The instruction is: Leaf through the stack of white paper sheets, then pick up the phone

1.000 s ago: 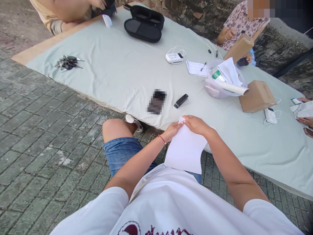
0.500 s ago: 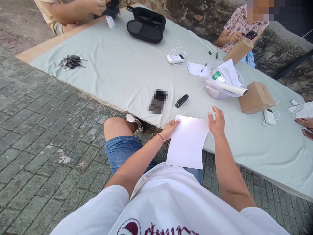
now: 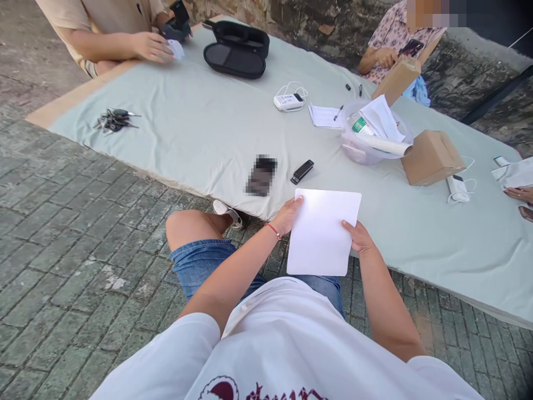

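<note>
Between my two hands a blank white sheet of paper (image 3: pixel 322 233) spans from the table edge back over my lap; whether it is one sheet or a stack I cannot tell. My left hand (image 3: pixel 288 215) grips its left edge near the upper corner, thumb on top. On the right edge, my right hand (image 3: pixel 358 235) is closed with its thumb over the paper and its other fingers hidden beneath. Just beyond the paper lie a black stapler (image 3: pixel 302 172) and a blurred-out dark phone-like object (image 3: pixel 261 175).
On the cloth-covered table (image 3: pixel 187 122) are keys (image 3: pixel 115 120), an open black case (image 3: pixel 237 50), a white corded device (image 3: pixel 288 101), a notepad with a pen (image 3: pixel 325 116), a plastic basket (image 3: pixel 361 153) holding papers, and a cardboard box (image 3: pixel 433 158). Other people sit around it.
My right hand, open and raised beside the paper before, has come down and closed on its right edge. The person at upper left has moved a hand to a small white paper.
</note>
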Available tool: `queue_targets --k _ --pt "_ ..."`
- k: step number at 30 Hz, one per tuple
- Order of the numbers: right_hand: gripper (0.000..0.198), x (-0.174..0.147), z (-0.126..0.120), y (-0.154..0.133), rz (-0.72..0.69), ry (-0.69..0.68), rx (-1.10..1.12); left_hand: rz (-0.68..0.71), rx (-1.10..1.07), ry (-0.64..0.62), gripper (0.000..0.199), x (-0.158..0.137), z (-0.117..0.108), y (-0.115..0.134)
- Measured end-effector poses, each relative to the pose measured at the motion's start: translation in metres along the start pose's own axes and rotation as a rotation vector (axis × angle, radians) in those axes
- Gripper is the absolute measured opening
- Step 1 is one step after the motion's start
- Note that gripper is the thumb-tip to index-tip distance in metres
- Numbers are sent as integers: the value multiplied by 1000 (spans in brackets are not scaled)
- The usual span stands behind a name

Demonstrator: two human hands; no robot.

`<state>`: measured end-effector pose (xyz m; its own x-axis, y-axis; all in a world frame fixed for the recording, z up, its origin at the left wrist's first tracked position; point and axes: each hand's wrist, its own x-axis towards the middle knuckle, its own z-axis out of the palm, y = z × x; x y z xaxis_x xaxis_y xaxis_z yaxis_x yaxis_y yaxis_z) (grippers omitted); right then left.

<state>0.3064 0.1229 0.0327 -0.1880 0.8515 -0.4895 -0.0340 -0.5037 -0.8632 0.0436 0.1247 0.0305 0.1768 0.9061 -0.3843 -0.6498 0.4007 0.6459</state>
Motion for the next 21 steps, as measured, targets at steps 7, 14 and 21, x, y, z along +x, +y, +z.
queue_targets --k 7,14,21 --pt "44 2 1 -1 103 -28 4 -122 34 -215 49 17 -13 13" --pt "43 2 8 -2 113 -54 -42 -53 0 -252 68 14 -19 10" --pt "44 2 11 -2 108 -41 -59 -28 3 -261 52 17 -25 9"
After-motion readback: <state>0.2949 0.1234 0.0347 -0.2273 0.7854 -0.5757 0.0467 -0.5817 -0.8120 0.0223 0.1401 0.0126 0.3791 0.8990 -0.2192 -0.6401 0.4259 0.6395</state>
